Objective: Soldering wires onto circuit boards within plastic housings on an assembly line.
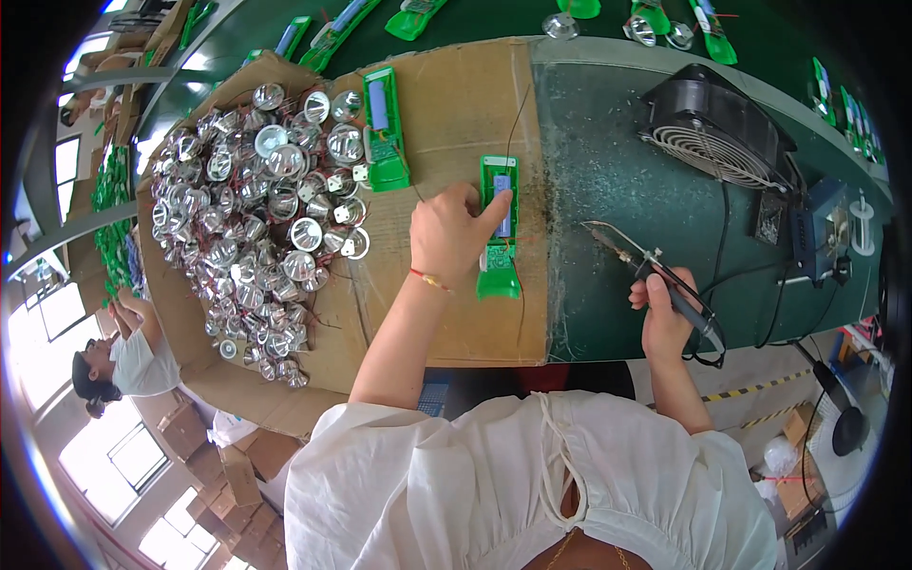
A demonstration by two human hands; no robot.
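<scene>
A white top fills the foreground. Beneath the left grip lies a long, open green casing with a blue cell, a small circuit board and a dark wire trailing from each end; that grip is half-closed on it, thumb across the cell. The right grip wraps snugly round a soldering iron. Left of the left grip, silvery reflectors heap on cardboard.

Loose, gathered white top with short wide sleeves, pale drawstring at the neck, thin gold-coloured necklace, red cord bracelet with a yellowish bead
</scene>
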